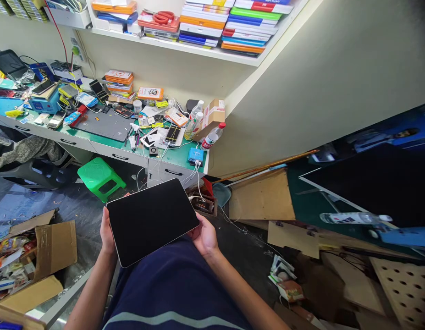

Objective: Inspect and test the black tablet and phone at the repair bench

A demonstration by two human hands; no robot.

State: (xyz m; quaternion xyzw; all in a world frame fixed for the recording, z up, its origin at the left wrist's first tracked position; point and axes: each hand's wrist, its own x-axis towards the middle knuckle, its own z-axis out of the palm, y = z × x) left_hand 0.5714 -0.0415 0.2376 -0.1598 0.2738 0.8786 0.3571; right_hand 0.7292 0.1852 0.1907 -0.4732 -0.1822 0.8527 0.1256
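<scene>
A tablet (152,222) with a dark, blank screen and a thin silver edge is held in front of my body, tilted so its right side sits higher in places. My left hand (108,229) grips its left edge, the thumb along the side and the fingers hidden behind. On the opposite edge, near the lower right corner, my right hand (204,234) is closed around it, its fingers mostly underneath. A white cable (200,183) hangs from the desk behind the tablet; whether it connects to the tablet I cannot tell.
Beyond the tablet stands a cluttered desk (129,153) with phones, tools, bottles and a blue charger box (195,156). A green stool (101,178) is under its front. An open cardboard box (56,250) of rubbish lies left; cardboard and a large monitor (367,178) are right.
</scene>
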